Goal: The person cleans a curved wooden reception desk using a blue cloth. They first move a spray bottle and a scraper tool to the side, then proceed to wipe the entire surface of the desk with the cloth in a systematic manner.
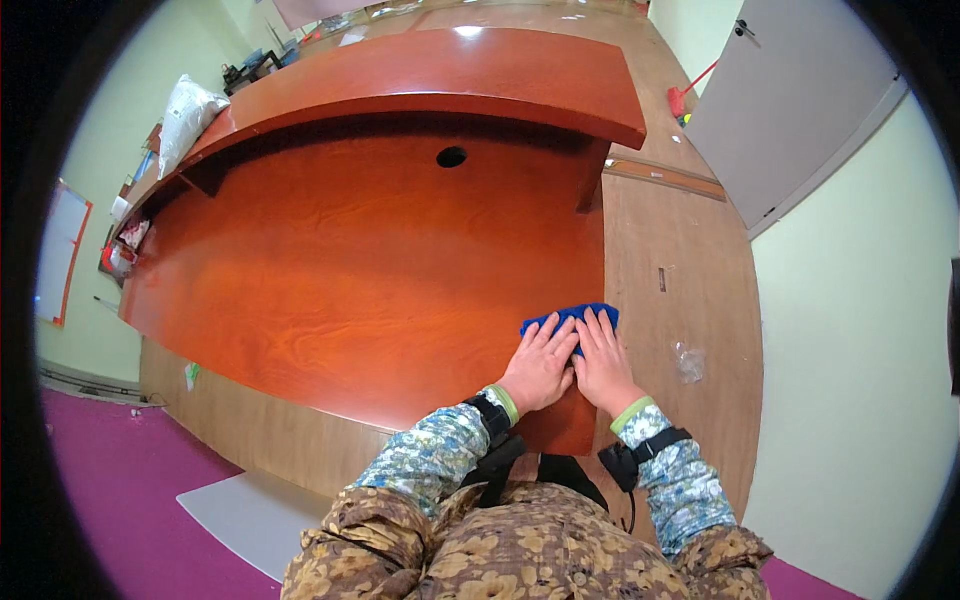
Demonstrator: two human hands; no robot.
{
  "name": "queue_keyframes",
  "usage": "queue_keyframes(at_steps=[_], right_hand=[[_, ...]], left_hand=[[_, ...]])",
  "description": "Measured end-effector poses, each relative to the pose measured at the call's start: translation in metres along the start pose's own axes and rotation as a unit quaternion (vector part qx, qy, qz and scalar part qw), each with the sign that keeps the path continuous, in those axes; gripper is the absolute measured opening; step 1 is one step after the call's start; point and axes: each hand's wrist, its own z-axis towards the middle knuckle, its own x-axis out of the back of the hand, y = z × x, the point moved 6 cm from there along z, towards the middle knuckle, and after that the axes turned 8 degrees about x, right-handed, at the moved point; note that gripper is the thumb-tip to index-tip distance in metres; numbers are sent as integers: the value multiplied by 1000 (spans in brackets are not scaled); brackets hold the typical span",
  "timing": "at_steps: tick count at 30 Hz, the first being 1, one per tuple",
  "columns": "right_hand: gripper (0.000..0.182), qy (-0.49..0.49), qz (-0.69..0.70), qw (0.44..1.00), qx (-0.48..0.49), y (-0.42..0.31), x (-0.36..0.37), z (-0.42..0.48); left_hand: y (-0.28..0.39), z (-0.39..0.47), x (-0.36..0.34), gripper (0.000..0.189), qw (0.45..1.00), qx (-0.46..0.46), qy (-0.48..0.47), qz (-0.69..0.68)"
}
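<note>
A folded blue cloth (564,316) lies on the glossy reddish-brown wooden desk (360,262), at its right edge. My left hand (538,365) presses the cloth flat with spread fingers. Beside it, my right hand (601,362) rests on the cloth's right part, near where the desktop ends. The fingers of both hands point away from me, and the hands almost touch. Much of the cloth is hidden under them.
A raised curved counter (450,67) runs along the desk's far side, with a cable hole (451,157) below it. A silver-white plastic parcel (184,120) leans on its left end. Clear plastic wrap (688,363) lies on the floor at right, before a grey door (795,97).
</note>
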Motion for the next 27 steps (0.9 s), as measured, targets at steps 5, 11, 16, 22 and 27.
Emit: queue_keyframes(at_steps=[5, 11, 16, 22, 27], right_hand=[[54, -33, 18, 998, 48, 30, 2, 43], [51, -13, 27, 997, 65, 50, 3, 59], [49, 23, 37, 994, 97, 37, -4, 40], [49, 34, 45, 993, 102, -20, -1, -24], [46, 47, 30, 993, 100, -45, -10, -64]], left_hand=[[-5, 36, 4, 55, 995, 77, 62, 19], [-5, 57, -2, 56, 989, 109, 98, 24], [2, 31, -8, 60, 989, 133, 54, 26], [22, -46, -14, 66, 989, 143, 8, 26], [39, -89, -18, 68, 988, 151, -15, 25]])
